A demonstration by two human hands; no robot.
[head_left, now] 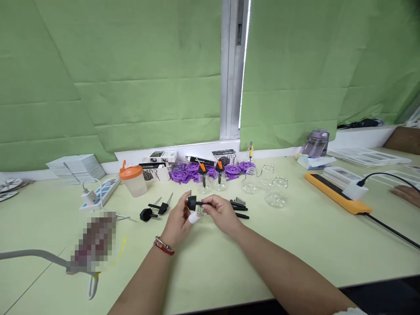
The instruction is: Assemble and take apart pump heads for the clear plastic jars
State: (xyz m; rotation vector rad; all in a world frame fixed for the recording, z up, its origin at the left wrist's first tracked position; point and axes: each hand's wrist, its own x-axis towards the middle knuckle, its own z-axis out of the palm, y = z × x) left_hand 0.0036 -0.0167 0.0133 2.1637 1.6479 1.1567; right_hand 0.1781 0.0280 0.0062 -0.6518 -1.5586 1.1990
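In the middle of the table my left hand (179, 221) is closed around a black cap-shaped part (192, 202), and a white wrap covers one fingertip or thumb tip. From its right side a thin black stem (204, 203) runs into the fingers of my right hand (223, 213), which pinch it. Just right of that hand lie black rods (242, 216) and a coil spring (240, 201). Left of my hands are more black parts, a round cap (147, 214) and a piece with a metal shaft (163, 208). Behind stand two clear bottles with black and orange tops (202, 170).
Clear glass bottles (275, 199) stand right of centre. Purple wheel-like parts (180, 176) and small boxes line the back. An orange-lidded cup (133, 177), a white power strip (106, 191) and an orange power strip (337, 194) flank them. Another person's hand (407, 194) rests far right.
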